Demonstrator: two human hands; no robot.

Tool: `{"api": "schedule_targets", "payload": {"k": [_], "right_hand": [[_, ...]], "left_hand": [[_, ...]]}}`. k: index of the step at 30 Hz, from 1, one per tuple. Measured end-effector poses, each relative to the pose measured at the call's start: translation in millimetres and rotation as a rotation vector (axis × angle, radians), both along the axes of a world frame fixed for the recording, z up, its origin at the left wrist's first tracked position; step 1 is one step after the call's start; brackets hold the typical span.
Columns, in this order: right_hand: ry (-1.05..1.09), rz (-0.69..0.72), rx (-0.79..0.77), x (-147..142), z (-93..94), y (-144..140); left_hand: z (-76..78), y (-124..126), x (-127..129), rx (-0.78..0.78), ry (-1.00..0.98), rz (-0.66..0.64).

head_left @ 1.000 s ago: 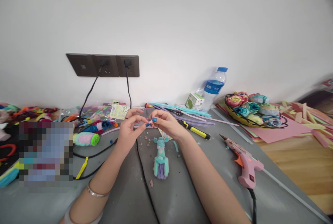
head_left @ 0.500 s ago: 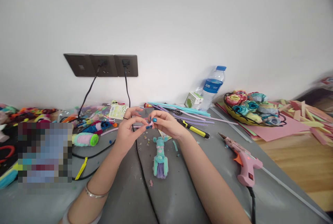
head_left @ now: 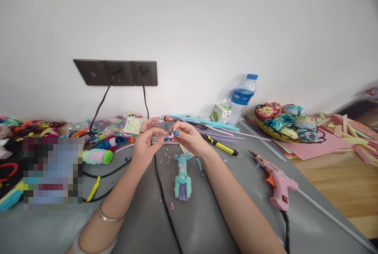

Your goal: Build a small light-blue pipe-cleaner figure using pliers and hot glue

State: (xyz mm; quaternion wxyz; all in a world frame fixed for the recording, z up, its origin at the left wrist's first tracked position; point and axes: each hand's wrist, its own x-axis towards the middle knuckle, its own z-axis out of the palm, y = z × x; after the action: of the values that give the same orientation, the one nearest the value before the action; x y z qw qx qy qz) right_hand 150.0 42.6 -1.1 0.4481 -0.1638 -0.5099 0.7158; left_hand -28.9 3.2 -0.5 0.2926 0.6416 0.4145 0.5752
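Observation:
My left hand (head_left: 147,143) and my right hand (head_left: 190,140) meet above the middle of the grey table. Both are closed in a pinch on a small lilac piece (head_left: 171,136), mostly covered by the fingertips; its exact kind is too small to make out. Just below the hands lies a fuzzy turquoise pipe-cleaner figure (head_left: 182,170) with a purple lower part, touched by neither hand. A short turquoise pipe-cleaner scrap (head_left: 199,164) is to its right, and a pink scrap (head_left: 171,205) sits below it.
A pink hot glue gun (head_left: 279,189) rests at right, its cord running forward. Behind are a yellow-black cutter (head_left: 221,146), pipe cleaners (head_left: 218,124), a water bottle (head_left: 242,98) and a flower basket (head_left: 260,131). A black cable (head_left: 162,195) crosses the table beneath my left hand.
My fingertips have shifted slightly around the lilac piece, and the left fingers bend closer to it. The figure and glue gun stay where they were; the view has moved slightly.

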Motion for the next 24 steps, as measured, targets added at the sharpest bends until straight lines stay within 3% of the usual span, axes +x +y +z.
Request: {"api": "schedule_targets", "payload": {"k": [3, 7, 24], "right_hand": [[0.029, -0.067, 0.034, -1, 0.3, 1], [-0.014, -0.138, 0.107, -2, -2.9, 3], [-0.09, -0.09, 0.181, 0, -4.1, 3]], "left_hand": [[-3.3, 1, 5, -0.122, -0.204, 0.012], [-2.2, -2, 11, -0.227, -0.296, -0.018], [4.9, -7, 10, -0.279, -0.211, -0.055]]}}
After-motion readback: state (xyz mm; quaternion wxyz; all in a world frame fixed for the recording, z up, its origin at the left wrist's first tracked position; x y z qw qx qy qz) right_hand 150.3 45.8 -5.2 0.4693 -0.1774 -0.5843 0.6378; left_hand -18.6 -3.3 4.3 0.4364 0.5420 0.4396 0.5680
